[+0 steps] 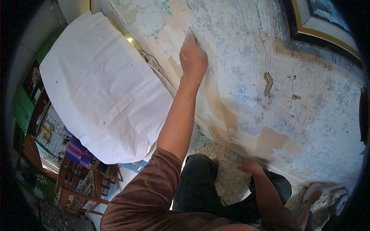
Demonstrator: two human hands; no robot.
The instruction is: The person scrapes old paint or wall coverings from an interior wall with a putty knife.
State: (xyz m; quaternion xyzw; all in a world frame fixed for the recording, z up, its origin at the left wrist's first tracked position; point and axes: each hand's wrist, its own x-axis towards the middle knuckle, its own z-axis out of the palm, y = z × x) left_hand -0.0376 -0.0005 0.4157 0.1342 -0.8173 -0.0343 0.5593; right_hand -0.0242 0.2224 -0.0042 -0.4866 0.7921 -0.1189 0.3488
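Observation:
My left hand reaches far up against a plastered wall of worn white and bluish paint with beige patches. Its fingers are closed on a thin, dark-edged flat object, mostly hidden, which meets the wall surface. My right hand is low by my knee, close to the foot of the wall; it is blurred, and whether it holds anything cannot be told. Rubble and dust lie on the floor between my legs.
A large white sheet covers something at left, beside cables along the wall. A framed item hangs upper right. Wooden chairs and green shelving are at far left. A bare limb shows near rubble, lower right.

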